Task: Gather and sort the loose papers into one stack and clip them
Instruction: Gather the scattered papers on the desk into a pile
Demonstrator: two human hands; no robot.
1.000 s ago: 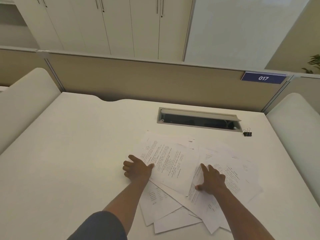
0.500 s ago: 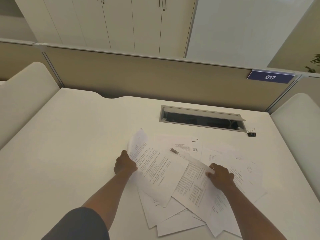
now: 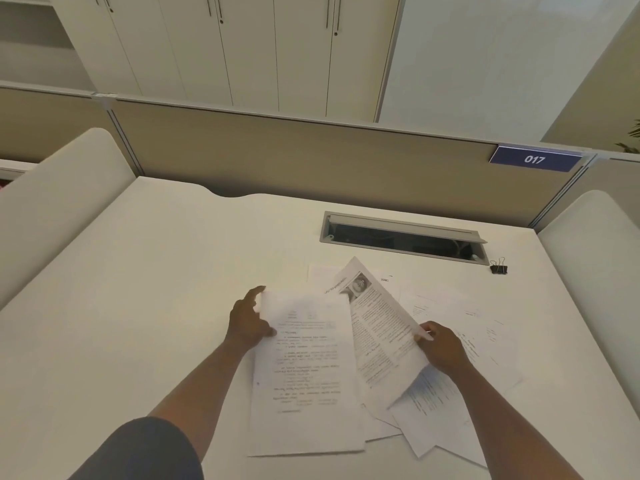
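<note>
Your left hand [image 3: 250, 322] holds one sheet [image 3: 306, 372]; your right hand [image 3: 441, 348] pinches another page [image 3: 379, 336]. Loose papers [image 3: 450, 341] lie on the white desk [image 3: 138, 289]. The clip [image 3: 498, 268] sits at two o'clock. Cupboards [image 3: 242, 46] stand behind.

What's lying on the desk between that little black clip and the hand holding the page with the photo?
In the head view, loose white sheets cover most of the stretch from the right hand toward the clip; nearest the clip, the desk is bare.

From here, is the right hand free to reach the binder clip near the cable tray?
Probably not yet: the right hand pinches a printed sheet. The binder clip sits in the open on the desk, nothing blocking it.
</note>
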